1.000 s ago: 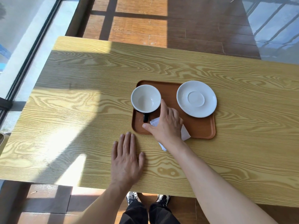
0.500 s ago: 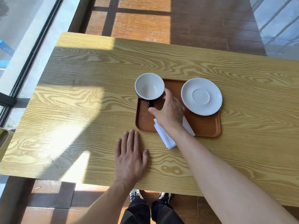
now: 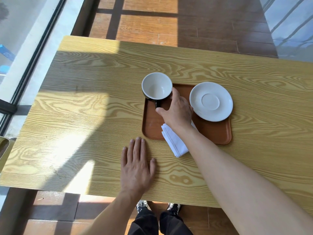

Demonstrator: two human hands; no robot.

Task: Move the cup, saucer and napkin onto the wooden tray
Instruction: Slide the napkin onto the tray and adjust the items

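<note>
A brown wooden tray (image 3: pixel 215 133) lies on the table. A cup (image 3: pixel 156 86), white inside and black outside, is at the tray's far left corner and overhangs its edge. My right hand (image 3: pixel 177 112) grips the cup, thumb at the black handle and forefinger on the cup's right side. A white saucer (image 3: pixel 211 101) sits at the tray's far right, its rim past the tray's edge. A folded white napkin (image 3: pixel 175 141) lies half on the tray's near edge and half on the table, partly hidden under my wrist. My left hand (image 3: pixel 137 165) rests flat on the table, holding nothing.
The light wooden table (image 3: pixel 84 116) has its near edge just behind my left hand. A window frame (image 3: pixel 33 53) runs along the left. A yellowish object (image 3: pixel 3 146) touches the table's left corner. Wooden floor lies beyond the far edge.
My right hand has moved from the napkin to the cup's handle and side. The cup has shifted towards the tray's far left corner. My left hand stayed flat.
</note>
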